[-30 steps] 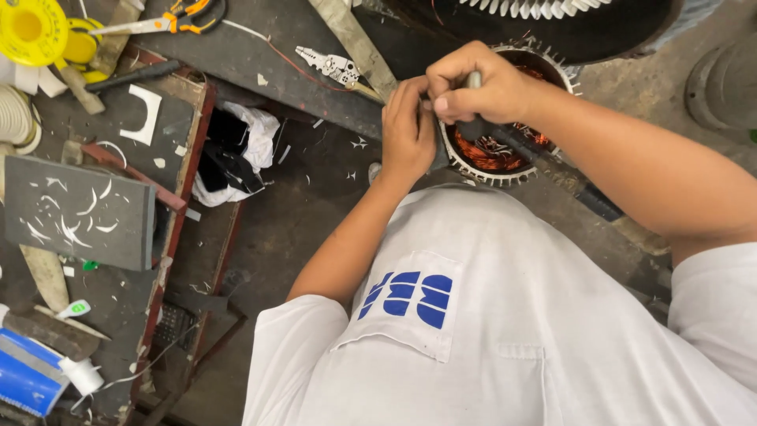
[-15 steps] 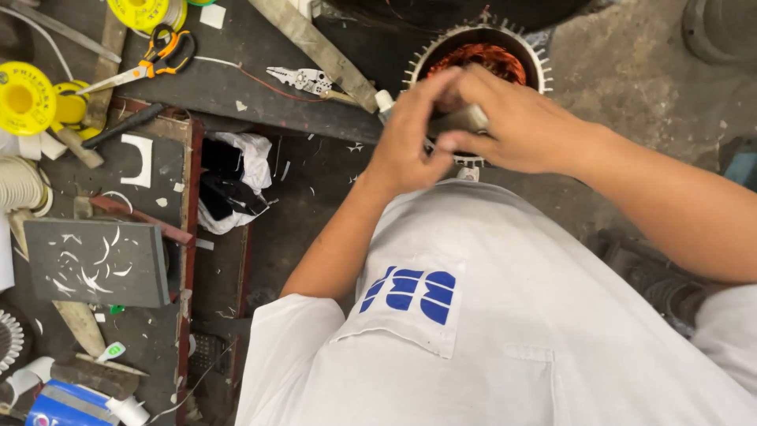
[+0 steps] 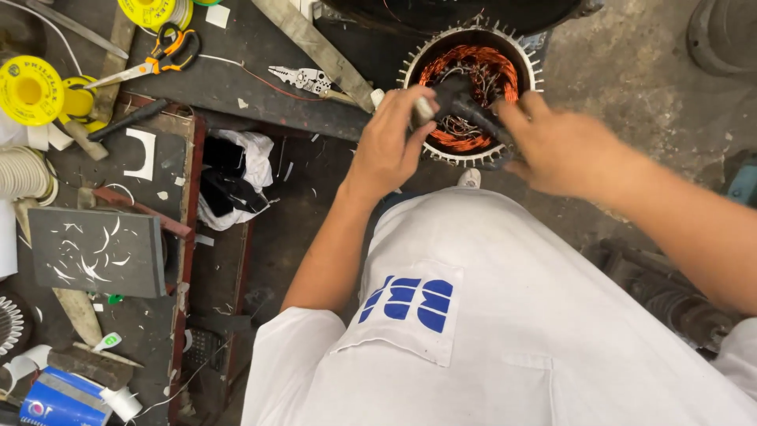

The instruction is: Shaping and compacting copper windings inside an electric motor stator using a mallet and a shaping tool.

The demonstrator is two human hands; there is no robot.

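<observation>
Hands [image 3: 473, 142] on black tool [image 3: 465, 106] over stator [image 3: 473, 87]

My right hand [image 3: 564, 150] is motion-blurred; its fingertips cannot be resolved. My left hand [image 3: 390, 138] fingers cover part of the dark tool [image 3: 465, 106]. Beyond my fingers, the stator [image 3: 471, 95] rim is partly hidden.

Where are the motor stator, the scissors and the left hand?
motor stator [image 3: 505, 67], head view, on the copper windings.
scissors [image 3: 175, 49], head view, on the orange handles.
left hand [image 3: 390, 142], head view, on its back.

Scissors [image 3: 162, 54], yellow spool [image 3: 30, 91], pliers [image 3: 302, 78]
</observation>
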